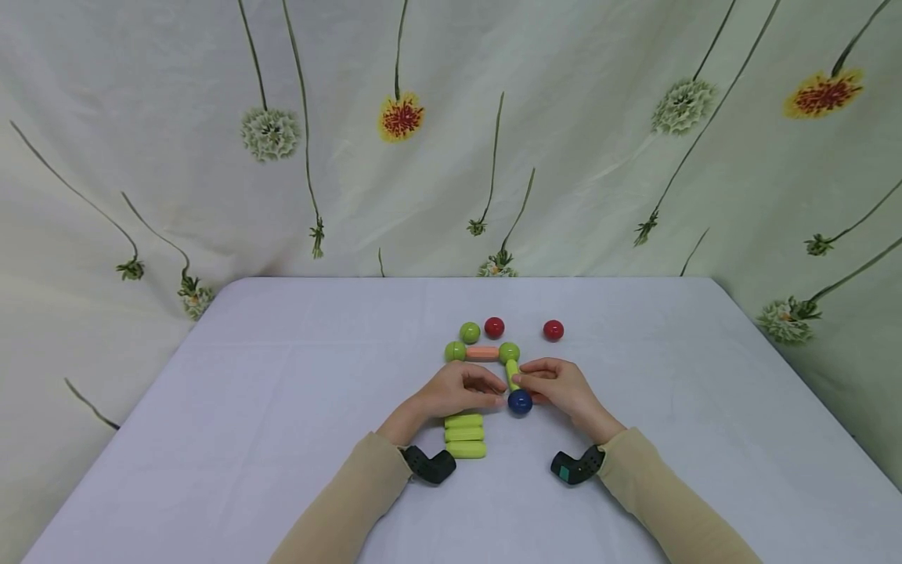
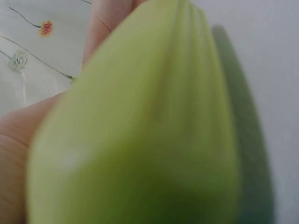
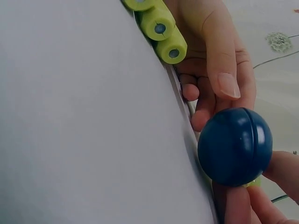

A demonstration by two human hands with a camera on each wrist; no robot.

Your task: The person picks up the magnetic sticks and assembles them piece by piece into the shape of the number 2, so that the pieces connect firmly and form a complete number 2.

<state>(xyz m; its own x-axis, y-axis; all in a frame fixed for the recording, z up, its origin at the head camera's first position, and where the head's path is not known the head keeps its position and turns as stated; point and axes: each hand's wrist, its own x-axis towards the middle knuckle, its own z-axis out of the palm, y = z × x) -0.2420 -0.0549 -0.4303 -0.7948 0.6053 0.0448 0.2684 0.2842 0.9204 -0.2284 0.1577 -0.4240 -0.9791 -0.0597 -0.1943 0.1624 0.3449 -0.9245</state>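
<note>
A lime-green magnetic stick (image 1: 512, 374) joins a green ball (image 1: 509, 352) to a dark blue ball (image 1: 520, 402). My right hand (image 1: 564, 392) pinches this stick, its fingers close behind the blue ball (image 3: 236, 147) in the right wrist view. My left hand (image 1: 461, 389) hovers at the blue ball's left side, fingers loosely bent and holding nothing; its thumb (image 3: 226, 70) is just short of the ball. From the upper green ball, an orange stick (image 1: 482, 354) runs left to another green ball (image 1: 455, 351).
Several lime-green sticks (image 1: 465, 435) lie stacked side by side below my left hand; one looms blurred as a green shape (image 2: 135, 126) in the left wrist view. Beyond the build are a loose green ball (image 1: 470, 332), a red ball (image 1: 494, 327) and another red ball (image 1: 553, 330).
</note>
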